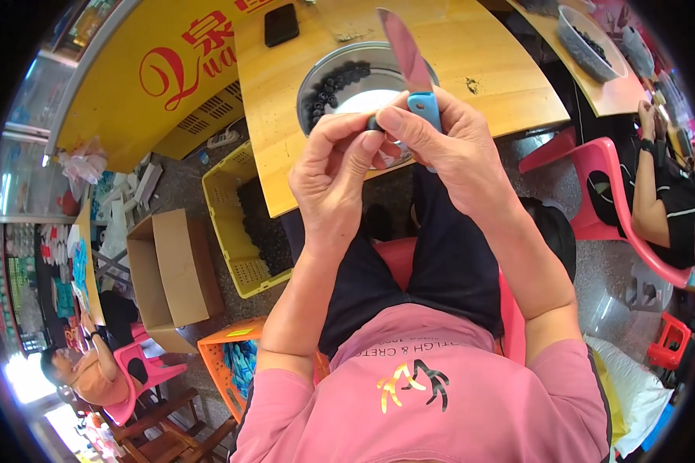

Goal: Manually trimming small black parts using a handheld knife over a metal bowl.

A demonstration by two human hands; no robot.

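Note:
My left hand is closed, its thumb and fingers pinching a small dark round piece that is mostly covered by fingertips. My right hand grips the blue handle of a knife, whose wide blade points up and away from me. The right thumb presses against the same dark piece, so both hands meet there. Just beyond them, a round metal bowl rests on the wooden table. Many small dark round pieces lie along the bowl's left side; my hands hide its near part.
A black phone lies at the table's far left. Left of my legs stand a yellow crate of dark pieces, a cardboard box and an orange crate. At right are a pink chair, a seated person and a pale basin.

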